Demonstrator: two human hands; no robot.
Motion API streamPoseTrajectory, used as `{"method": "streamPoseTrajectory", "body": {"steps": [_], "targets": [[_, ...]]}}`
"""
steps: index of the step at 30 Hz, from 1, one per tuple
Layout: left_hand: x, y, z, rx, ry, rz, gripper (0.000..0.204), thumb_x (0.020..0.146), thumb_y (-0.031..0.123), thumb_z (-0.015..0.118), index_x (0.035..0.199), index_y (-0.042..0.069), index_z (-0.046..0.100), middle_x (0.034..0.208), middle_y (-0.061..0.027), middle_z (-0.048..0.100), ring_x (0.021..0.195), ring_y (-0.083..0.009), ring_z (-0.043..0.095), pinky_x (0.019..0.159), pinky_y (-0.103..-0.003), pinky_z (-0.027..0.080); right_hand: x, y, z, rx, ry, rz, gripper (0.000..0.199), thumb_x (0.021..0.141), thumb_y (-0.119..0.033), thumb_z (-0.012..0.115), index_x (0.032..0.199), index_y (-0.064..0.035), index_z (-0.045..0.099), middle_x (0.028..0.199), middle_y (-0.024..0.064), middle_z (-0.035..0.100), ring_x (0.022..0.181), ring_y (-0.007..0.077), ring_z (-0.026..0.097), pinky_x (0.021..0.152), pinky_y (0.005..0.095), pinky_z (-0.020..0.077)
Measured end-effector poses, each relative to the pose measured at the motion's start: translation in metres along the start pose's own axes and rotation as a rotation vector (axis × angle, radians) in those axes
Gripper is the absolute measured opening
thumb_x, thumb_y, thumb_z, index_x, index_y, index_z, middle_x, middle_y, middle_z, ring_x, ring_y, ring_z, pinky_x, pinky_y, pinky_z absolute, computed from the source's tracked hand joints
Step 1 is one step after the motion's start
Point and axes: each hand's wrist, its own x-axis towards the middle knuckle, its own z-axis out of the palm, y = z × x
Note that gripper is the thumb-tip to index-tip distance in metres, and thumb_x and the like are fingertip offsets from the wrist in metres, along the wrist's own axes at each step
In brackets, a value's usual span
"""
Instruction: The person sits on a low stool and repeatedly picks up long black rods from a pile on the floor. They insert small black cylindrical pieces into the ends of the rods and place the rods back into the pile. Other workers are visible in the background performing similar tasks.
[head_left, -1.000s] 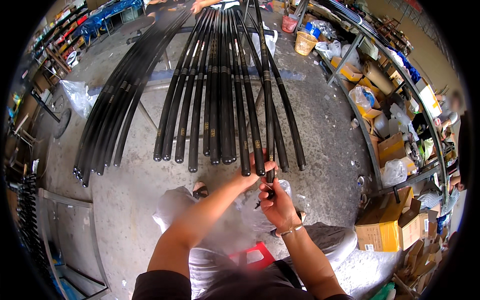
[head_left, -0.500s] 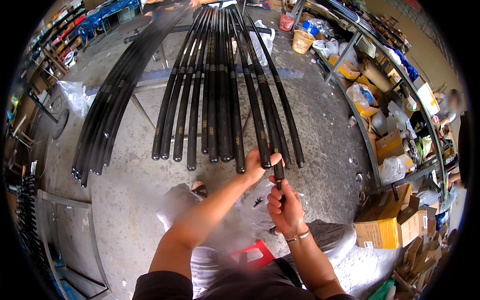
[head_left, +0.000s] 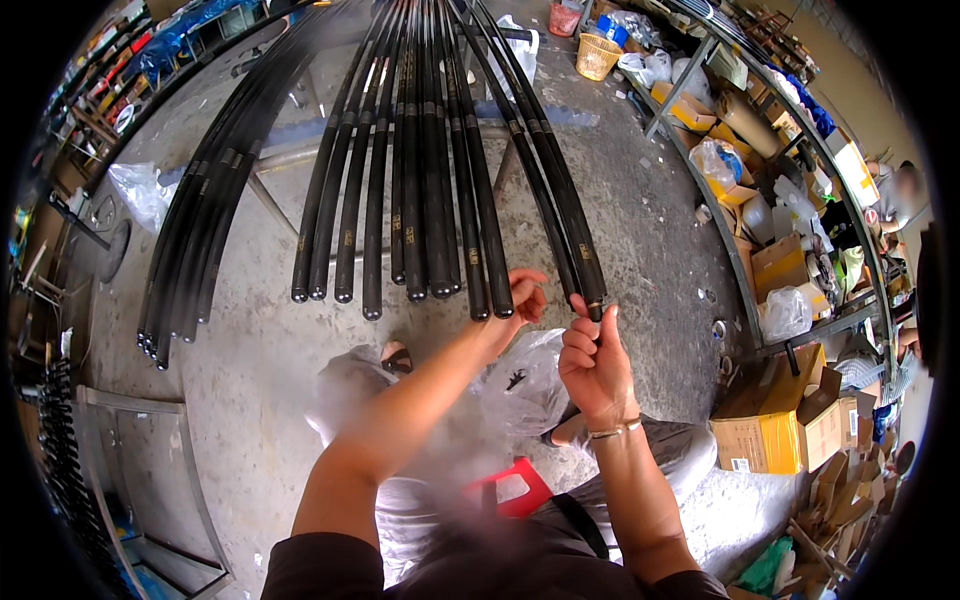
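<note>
Black fishing rods [head_left: 430, 220], several with gold marks near their thick butt ends, fan out toward me with those ends hanging in the air. My right hand [head_left: 597, 370] pinches the butt of one rod [head_left: 575, 225] at the right edge of the fan, thumb and fingers at its end cap. Another rod lies close against it on the left. Beside the butts of the middle group is my left hand [head_left: 515, 300], its fingers loosely curled and apart, with nothing visible in them. A second bunch of rods [head_left: 200, 230] hangs at the left.
A metal stand [head_left: 290, 150] is under the rods. Along the right runs a shelf rack [head_left: 740, 290] full of bags and boxes, with a cardboard box [head_left: 755, 430] below. A clear plastic bag [head_left: 520, 385] and red stool [head_left: 515, 490] are by my legs. Another person [head_left: 893, 195] is far right.
My right hand has moved up and right, and the rod it holds has swung right, away from the middle group. My left hand has let go of the rod it was touching.
</note>
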Motion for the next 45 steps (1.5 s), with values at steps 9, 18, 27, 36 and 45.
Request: {"method": "streamPoseTrajectory", "body": {"steps": [9, 18, 27, 36, 45], "targets": [[-0.001, 0.021, -0.005, -0.331, 0.074, 0.142, 0.051, 0.089, 0.043, 0.055, 0.122, 0.006, 0.047, 0.093, -0.0085, 0.062, 0.084, -0.0190, 0.060, 0.075, -0.033, 0.051, 0.001, -0.001, -0.012, -0.067, 0.098, -0.031, 0.031, 0.096, -0.033, 0.045, 0.103, -0.0035, 0.050, 0.071, -0.0029, 0.042, 0.056, 0.0047, 0.035, 0.044, 0.0168, 0.0293], [0.003, 0.014, -0.009, -0.238, 0.070, 0.081, 0.065, 0.087, 0.060, 0.042, 0.129, 0.010, 0.043, 0.119, -0.0093, 0.054, 0.113, -0.0242, 0.049, 0.095, -0.044, 0.041, -0.024, 0.013, 0.001, -0.519, 0.221, -0.248, 0.021, 0.096, -0.028, 0.047, 0.105, -0.0093, 0.048, 0.073, 0.0010, 0.048, 0.054, 0.0070, 0.038, 0.043, 0.0191, 0.0294], [0.007, 0.022, 0.015, -0.441, -0.180, -0.002, 0.071, 0.086, 0.064, 0.037, 0.135, 0.013, 0.037, 0.135, -0.0187, 0.041, 0.122, -0.0364, 0.042, 0.102, -0.050, 0.033, 0.007, -0.011, -0.037, -0.358, 0.089, -0.171, 0.020, 0.098, -0.029, 0.041, 0.105, -0.0113, 0.047, 0.081, 0.0025, 0.051, 0.065, 0.0096, 0.043, 0.052, 0.0217, 0.0352], [0.022, 0.028, 0.013, -0.305, -0.179, 0.077, 0.063, 0.089, 0.059, 0.039, 0.129, 0.011, 0.041, 0.134, -0.0132, 0.045, 0.124, -0.0248, 0.042, 0.101, -0.043, 0.033, 0.044, -0.011, -0.017, -0.319, 0.074, -0.181, 0.019, 0.097, -0.026, 0.043, 0.101, -0.0090, 0.050, 0.082, 0.0041, 0.056, 0.068, 0.0124, 0.050, 0.054, 0.0234, 0.0400], [0.019, 0.029, 0.002, -0.122, 0.000, 0.122, 0.053, 0.087, 0.050, 0.053, 0.117, 0.006, 0.053, 0.094, 0.0007, 0.059, 0.094, -0.0136, 0.053, 0.084, -0.033, 0.043, 0.004, -0.002, -0.030, -0.749, -0.063, 0.030, 0.015, 0.085, -0.005, 0.045, 0.092, -0.0017, 0.057, 0.075, 0.0022, 0.052, 0.068, 0.0112, 0.048, 0.055, 0.0252, 0.0375]]}}
